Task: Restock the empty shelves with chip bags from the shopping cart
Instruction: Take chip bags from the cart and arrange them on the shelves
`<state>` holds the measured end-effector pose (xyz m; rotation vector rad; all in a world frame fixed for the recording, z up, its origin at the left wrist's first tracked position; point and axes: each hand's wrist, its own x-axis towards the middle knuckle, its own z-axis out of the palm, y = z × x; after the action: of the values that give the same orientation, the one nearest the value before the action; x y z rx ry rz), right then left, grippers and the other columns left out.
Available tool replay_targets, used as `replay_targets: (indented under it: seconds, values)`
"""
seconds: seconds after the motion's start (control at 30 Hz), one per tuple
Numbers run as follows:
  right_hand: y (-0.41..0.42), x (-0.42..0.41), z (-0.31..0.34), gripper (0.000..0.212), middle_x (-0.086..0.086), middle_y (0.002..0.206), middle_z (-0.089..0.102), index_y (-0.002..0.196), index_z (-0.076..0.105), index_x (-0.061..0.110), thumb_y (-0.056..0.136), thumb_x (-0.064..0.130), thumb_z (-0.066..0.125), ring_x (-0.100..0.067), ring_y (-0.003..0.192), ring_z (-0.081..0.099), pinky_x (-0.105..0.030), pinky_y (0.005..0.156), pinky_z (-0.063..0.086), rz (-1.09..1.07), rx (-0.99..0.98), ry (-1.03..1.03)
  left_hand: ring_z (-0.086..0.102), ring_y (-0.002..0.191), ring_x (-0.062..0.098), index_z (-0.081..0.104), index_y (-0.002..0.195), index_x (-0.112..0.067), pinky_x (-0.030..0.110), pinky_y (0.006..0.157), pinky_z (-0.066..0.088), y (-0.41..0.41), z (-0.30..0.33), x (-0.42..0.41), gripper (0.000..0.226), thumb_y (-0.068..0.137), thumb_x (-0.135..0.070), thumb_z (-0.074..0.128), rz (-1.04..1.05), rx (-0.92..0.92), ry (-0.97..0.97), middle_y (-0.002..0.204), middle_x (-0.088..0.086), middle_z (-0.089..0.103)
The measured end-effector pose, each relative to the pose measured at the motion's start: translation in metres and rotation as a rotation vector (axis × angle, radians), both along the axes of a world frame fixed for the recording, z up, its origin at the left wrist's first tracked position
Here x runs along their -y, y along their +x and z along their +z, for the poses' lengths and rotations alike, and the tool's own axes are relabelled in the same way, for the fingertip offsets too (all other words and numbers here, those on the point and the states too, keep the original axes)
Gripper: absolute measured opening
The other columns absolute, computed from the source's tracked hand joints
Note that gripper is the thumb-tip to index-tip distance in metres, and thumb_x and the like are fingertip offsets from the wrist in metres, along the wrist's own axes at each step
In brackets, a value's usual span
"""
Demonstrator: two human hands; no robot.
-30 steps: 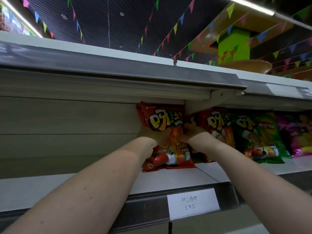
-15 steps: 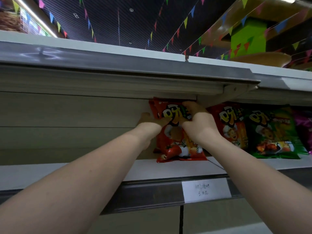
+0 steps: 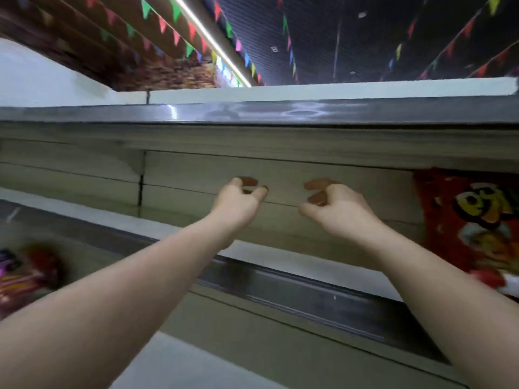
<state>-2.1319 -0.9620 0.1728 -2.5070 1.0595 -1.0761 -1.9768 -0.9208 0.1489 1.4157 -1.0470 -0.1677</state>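
A red chip bag with yellow lettering stands upright on the shelf at the far right edge of the view. My left hand and my right hand hover side by side in front of the bare shelf back, well left of the bag. Both hands have loosely curled fingers and hold nothing. The picture is blurred by head motion. The shopping cart is out of view.
The upper shelf's grey edge runs across above my hands. A grey price rail fronts the shelf below them. Blurred colourful packets lie at the lower left. Bunting flags hang from the dark ceiling.
Both hands have let go of the red chip bag, which stays on the shelf. My view has swung left, so the bag now sits at the right edge.
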Motion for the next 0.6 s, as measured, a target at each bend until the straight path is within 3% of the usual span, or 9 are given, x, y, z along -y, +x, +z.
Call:
replay_targets:
  seconds: [0.13, 0.3, 0.47, 0.6]
  values:
    - [0.06, -0.018, 0.001, 0.042, 0.001, 0.119, 0.059, 0.13, 0.049, 0.023, 0.09, 0.028, 0.057, -0.016, 0.109, 0.053, -0.019, 0.083, 0.036, 0.169, -0.04, -0.048, 0.058, 0.11, 0.023, 0.052, 0.123, -0.017, 0.035, 0.094, 0.045, 0.062, -0.01, -0.04, 0.034, 0.092, -0.031, 0.055, 0.19, -0.019, -0.002, 0.12, 0.006, 0.059]
    - [0.14, -0.048, -0.001, 0.045, 0.0, 0.119, 0.058, 0.132, 0.048, 0.023, 0.088, 0.026, 0.058, -0.015, 0.11, 0.052, -0.019, 0.082, 0.035, 0.343, -0.056, -0.067, 0.057, 0.111, 0.024, 0.052, 0.118, -0.021, 0.038, 0.097, 0.047, 0.134, -0.018, -0.093, 0.03, 0.091, -0.032, 0.058, 0.363, -0.055, -0.005, 0.122, 0.007, 0.059]
    - [0.233, -0.085, -0.008, 0.045, 0.003, 0.108, 0.055, 0.133, 0.047, 0.023, 0.089, 0.026, 0.057, -0.012, 0.091, 0.05, -0.022, 0.072, 0.038, 0.518, -0.069, -0.044, 0.059, 0.108, 0.022, 0.051, 0.123, -0.018, 0.029, 0.084, 0.047, 0.205, -0.025, -0.147, 0.035, 0.091, -0.03, 0.058, 0.496, -0.047, -0.007, 0.119, 0.007, 0.058]
    - [0.314, -0.12, -0.016, 0.045, -0.002, 0.122, 0.056, 0.132, 0.047, 0.024, 0.088, 0.026, 0.058, -0.016, 0.105, 0.053, -0.024, 0.082, 0.041, 0.632, -0.088, -0.008, 0.06, 0.103, 0.021, 0.052, 0.118, -0.021, 0.041, 0.095, 0.049, 0.268, -0.03, -0.196, 0.031, 0.089, -0.029, 0.06, 0.615, -0.05, -0.003, 0.11, 0.002, 0.06]
